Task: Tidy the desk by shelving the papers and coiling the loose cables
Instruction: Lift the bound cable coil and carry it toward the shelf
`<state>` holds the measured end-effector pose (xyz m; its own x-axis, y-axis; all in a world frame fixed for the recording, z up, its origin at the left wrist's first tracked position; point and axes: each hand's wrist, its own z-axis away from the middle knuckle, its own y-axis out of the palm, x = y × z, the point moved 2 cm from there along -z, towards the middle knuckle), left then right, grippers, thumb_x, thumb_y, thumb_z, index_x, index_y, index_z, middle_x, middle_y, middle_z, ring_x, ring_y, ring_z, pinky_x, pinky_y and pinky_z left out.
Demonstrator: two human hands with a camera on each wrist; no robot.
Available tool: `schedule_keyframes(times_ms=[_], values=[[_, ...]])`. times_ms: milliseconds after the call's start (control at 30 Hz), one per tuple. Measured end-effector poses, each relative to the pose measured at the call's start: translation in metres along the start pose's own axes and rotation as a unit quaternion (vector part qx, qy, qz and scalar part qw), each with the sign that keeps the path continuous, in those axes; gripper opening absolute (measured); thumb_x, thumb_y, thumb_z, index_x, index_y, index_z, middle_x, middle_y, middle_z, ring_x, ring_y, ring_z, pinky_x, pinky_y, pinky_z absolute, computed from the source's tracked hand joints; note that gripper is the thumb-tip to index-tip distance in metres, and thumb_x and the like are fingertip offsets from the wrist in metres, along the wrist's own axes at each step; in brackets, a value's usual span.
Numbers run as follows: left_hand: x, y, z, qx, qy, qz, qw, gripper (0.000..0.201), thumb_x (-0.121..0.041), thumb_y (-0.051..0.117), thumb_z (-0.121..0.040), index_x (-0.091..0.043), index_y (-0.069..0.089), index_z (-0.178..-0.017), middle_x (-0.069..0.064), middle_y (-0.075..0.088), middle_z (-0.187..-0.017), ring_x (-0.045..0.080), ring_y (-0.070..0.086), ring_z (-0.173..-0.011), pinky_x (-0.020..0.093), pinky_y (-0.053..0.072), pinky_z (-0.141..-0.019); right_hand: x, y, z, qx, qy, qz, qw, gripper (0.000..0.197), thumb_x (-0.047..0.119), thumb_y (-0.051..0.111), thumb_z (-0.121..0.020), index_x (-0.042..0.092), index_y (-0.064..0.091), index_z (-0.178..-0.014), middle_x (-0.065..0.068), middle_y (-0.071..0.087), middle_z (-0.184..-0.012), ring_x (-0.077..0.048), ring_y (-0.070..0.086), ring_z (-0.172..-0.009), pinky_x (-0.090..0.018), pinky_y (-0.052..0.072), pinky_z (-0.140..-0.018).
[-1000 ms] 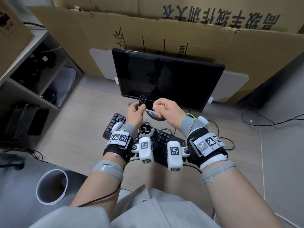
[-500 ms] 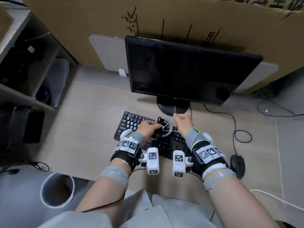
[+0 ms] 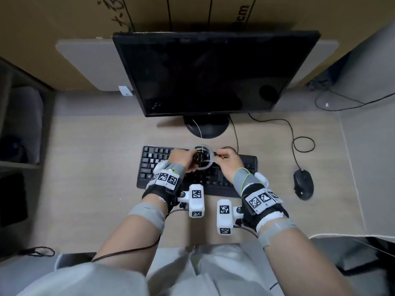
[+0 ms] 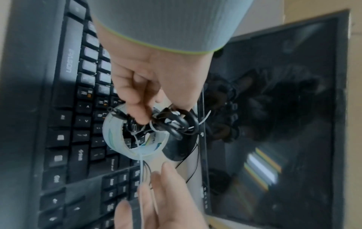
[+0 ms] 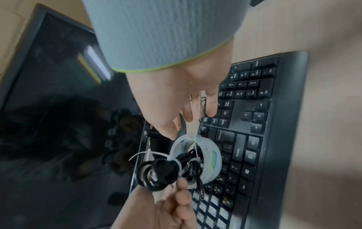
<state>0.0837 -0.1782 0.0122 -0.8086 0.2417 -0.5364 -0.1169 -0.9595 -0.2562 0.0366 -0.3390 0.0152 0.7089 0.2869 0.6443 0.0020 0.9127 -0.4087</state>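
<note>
Above the keyboard, my left hand pinches a coiled bundle of black cable between thumb and curled fingers, holding it over a roll of clear tape that sits on the keys. A white zip tie loops around the bundle and its long tail runs straight across the roll to my right hand, whose fingers close on the strip and hold it taut. A second short white tail sticks out from the far side of the coil, toward the screen. Both wrists carry grey cuffs with green trim and white marker blocks.

Beyond the hands, the black monitor stands dark on its round base at the back of the counter, with a tall sheet of cardboard behind it. To the right of the keyboard lies a black mouse, its thin cable looping loosely across the counter toward the monitor. More loose black cable trails on the grey surface at the far right. At the left edge, a shelf unit holds what looks like pale papers, too dim to make out.
</note>
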Motion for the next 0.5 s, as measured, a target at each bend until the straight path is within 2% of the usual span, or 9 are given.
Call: schedule_keyframes(times_ms=[33,67,133,167,200,267,333,400,500], values=[[-0.002,0.000,-0.001,-0.018,0.011,-0.057,0.998,0.034,-0.034,0.070,-0.082,-0.001,0.065,-0.077,0.017,0.070,-0.073,0.033,0.068,-0.067,0.041,0.058,-0.067,-0.002,0.002,-0.001,0.004,-0.002,0.006,1.000,0.023,0.029,0.069,-0.086,0.028,0.060,-0.107,0.005,0.063,-0.115,-0.017,0.060,-0.111,-0.035,0.045,-0.103],[0.000,0.001,-0.002,-0.033,0.013,-0.115,0.993,0.044,-0.042,0.068,-0.082,0.001,0.068,-0.092,0.018,0.072,-0.088,0.035,0.069,-0.083,0.037,0.053,-0.072,-0.004,0.004,-0.002,0.014,0.001,0.009,1.000,0.026,0.027,0.069,-0.086,0.026,0.059,-0.110,0.003,0.063,-0.119,-0.018,0.059,-0.113,-0.036,0.044,-0.104],[0.007,0.001,-0.005,-0.055,-0.003,-0.155,0.986,0.067,-0.052,0.063,-0.083,0.003,0.058,-0.119,0.019,0.069,-0.112,0.037,0.065,-0.105,0.035,0.047,-0.082,-0.007,0.011,-0.004,0.034,0.014,-0.008,0.999,0.038,0.025,0.069,-0.087,0.019,0.055,-0.122,-0.003,0.059,-0.128,-0.020,0.057,-0.117,-0.039,0.043,-0.106],[0.011,0.000,-0.005,-0.049,-0.015,-0.122,0.991,0.071,-0.056,0.062,-0.081,0.001,0.053,-0.124,0.019,0.068,-0.114,0.037,0.065,-0.105,0.038,0.050,-0.084,-0.008,0.013,-0.005,0.043,0.024,-0.024,0.999,0.044,0.028,0.069,-0.087,0.018,0.052,-0.127,-0.004,0.056,-0.133,-0.020,0.056,-0.117,-0.042,0.044,-0.106],[0.015,0.000,-0.004,-0.045,-0.025,-0.081,0.995,0.069,-0.057,0.062,-0.080,-0.005,0.050,-0.124,0.016,0.069,-0.108,0.035,0.067,-0.097,0.040,0.054,-0.081,-0.008,0.014,-0.006,0.052,0.034,-0.041,0.997,0.051,0.033,0.069,-0.087,0.019,0.048,-0.131,-0.002,0.054,-0.136,-0.020,0.054,-0.117,-0.045,0.046,-0.104],[0.020,0.004,-0.001,-0.005,-0.043,0.003,0.999,0.053,-0.054,0.060,-0.086,-0.020,0.048,-0.124,0.007,0.065,-0.100,0.027,0.064,-0.082,0.037,0.057,-0.070,-0.007,0.014,-0.008,0.080,0.055,-0.078,0.992,0.062,0.041,0.072,-0.084,0.025,0.043,-0.136,0.004,0.047,-0.139,-0.018,0.052,-0.115,-0.045,0.052,-0.097],[0.022,0.007,0.001,0.040,-0.047,0.055,0.997,0.046,-0.048,0.057,-0.092,-0.030,0.048,-0.133,0.003,0.060,-0.113,0.023,0.062,-0.089,0.039,0.059,-0.070,-0.005,0.012,-0.008,0.125,0.053,-0.099,0.986,0.072,0.041,0.076,-0.081,0.028,0.039,-0.142,0.008,0.043,-0.137,-0.013,0.048,-0.116,-0.042,0.055,-0.092],[0.024,0.007,-0.001,0.059,-0.041,0.070,0.995,0.043,-0.042,0.055,-0.096,-0.032,0.048,-0.138,0.004,0.059,-0.125,0.026,0.062,-0.094,0.041,0.060,-0.069,-0.004,0.010,-0.009,0.163,0.032,-0.094,0.982,0.079,0.040,0.078,-0.079,0.031,0.037,-0.145,0.012,0.042,-0.133,-0.011,0.049,-0.118,-0.040,0.057,-0.091],[0.022,0.008,0.001,0.073,-0.039,0.094,0.992,0.034,-0.031,0.051,-0.100,-0.026,0.049,-0.134,0.009,0.059,-0.122,0.028,0.061,-0.085,0.045,0.059,-0.074,-0.004,0.009,-0.012,0.181,0.016,-0.097,0.979,0.077,0.038,0.082,-0.075,0.033,0.041,-0.140,0.010,0.047,-0.131,-0.015,0.056,-0.118,-0.039,0.058,-0.089]])
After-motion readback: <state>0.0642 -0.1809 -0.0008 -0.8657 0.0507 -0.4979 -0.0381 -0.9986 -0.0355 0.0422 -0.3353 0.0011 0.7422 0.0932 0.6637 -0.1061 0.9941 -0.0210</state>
